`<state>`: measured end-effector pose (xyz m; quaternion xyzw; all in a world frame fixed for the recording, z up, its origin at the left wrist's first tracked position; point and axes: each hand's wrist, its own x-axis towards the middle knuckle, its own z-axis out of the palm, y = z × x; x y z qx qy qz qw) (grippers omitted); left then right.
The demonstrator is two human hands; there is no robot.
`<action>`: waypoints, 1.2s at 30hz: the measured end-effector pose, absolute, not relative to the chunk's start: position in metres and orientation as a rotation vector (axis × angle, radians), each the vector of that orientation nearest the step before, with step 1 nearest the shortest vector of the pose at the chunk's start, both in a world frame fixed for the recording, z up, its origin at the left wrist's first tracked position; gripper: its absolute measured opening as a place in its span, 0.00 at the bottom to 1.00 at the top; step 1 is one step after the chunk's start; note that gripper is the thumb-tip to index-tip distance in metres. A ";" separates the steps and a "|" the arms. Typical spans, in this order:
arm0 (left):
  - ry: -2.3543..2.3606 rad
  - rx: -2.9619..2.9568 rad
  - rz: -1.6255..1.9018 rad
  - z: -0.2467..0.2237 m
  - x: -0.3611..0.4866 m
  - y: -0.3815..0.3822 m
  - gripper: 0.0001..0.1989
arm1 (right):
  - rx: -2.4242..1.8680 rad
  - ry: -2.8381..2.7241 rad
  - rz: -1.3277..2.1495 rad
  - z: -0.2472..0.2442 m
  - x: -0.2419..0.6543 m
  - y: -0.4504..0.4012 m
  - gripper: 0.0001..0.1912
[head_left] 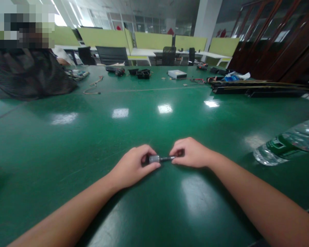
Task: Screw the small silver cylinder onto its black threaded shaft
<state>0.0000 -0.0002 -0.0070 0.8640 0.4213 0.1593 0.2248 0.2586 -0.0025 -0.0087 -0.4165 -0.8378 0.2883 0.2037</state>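
A small grey metal cylinder [154,159] with a thin dark rod [166,159] extending from its right end lies level just above or on the green table; which of the two I cannot tell. My left hand [136,164] is closed around the cylinder, thumb below and fingers above. The far end of the rod is pinched between the thumb and fingers of my right hand [189,152]. Its tip is hidden by those fingers. Between the two hands a short stretch of rod shows.
A clear water bottle [285,144] with a green label lies at the right. Black rails [247,87], a white box [177,74], black parts [143,73] and a cable [94,85] lie along the far side of the green table [92,137]. Someone in dark clothing [28,72] is at the far left.
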 end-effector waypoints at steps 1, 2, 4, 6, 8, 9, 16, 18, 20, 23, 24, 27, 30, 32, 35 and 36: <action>1.158 2.384 0.445 -0.007 0.000 0.000 0.14 | -1.132 -2.322 0.777 -0.011 0.253 -0.003 0.08; 1.148 2.386 0.452 -0.008 0.000 0.001 0.14 | -1.097 -2.324 0.745 -0.014 0.247 -0.003 0.09; 1.119 2.399 0.464 -0.008 0.000 0.001 0.15 | -1.036 -2.358 0.652 -0.018 0.238 -0.004 0.09; 1.087 2.417 0.470 -0.007 0.001 0.001 0.15 | -0.999 -2.394 0.590 -0.020 0.233 -0.004 0.09; 1.065 2.428 0.467 -0.005 0.001 0.001 0.14 | -0.985 -2.416 0.559 -0.021 0.233 -0.005 0.09; 1.058 2.429 0.466 -0.004 0.001 0.001 0.13 | -0.982 -2.423 0.551 -0.021 0.234 -0.005 0.09; 1.084 2.408 0.470 -0.004 0.001 0.000 0.12 | -0.988 -2.447 0.528 -0.018 0.236 -0.008 0.08; 1.105 2.403 0.472 -0.005 0.001 0.000 0.12 | -0.986 -2.440 0.525 -0.018 0.234 -0.008 0.08; 1.118 2.401 0.471 -0.006 0.001 0.000 0.13 | -0.983 -2.436 0.526 -0.018 0.234 -0.009 0.07; 1.121 2.396 0.469 -0.006 0.001 -0.001 0.13 | -0.969 -2.445 0.514 -0.017 0.234 -0.009 0.07; 1.119 2.394 0.469 -0.005 0.001 -0.001 0.13 | -0.966 -2.449 0.506 -0.017 0.234 -0.009 0.07; 1.116 2.391 0.471 -0.004 0.001 -0.001 0.13 | -0.960 -2.450 0.505 -0.017 0.235 -0.009 0.07; 1.119 2.394 0.468 -0.003 0.002 -0.002 0.13 | -0.954 -2.447 0.515 -0.017 0.236 -0.009 0.07; 1.121 2.396 0.467 -0.003 0.002 -0.002 0.13 | -0.957 -2.453 0.507 -0.016 0.236 -0.009 0.07; 1.128 2.394 0.464 -0.003 0.001 -0.002 0.14 | -0.959 -2.461 0.506 -0.015 0.236 -0.009 0.06; 1.130 2.395 0.462 -0.004 0.001 -0.002 0.13 | -0.959 -2.461 0.511 -0.014 0.237 -0.009 0.06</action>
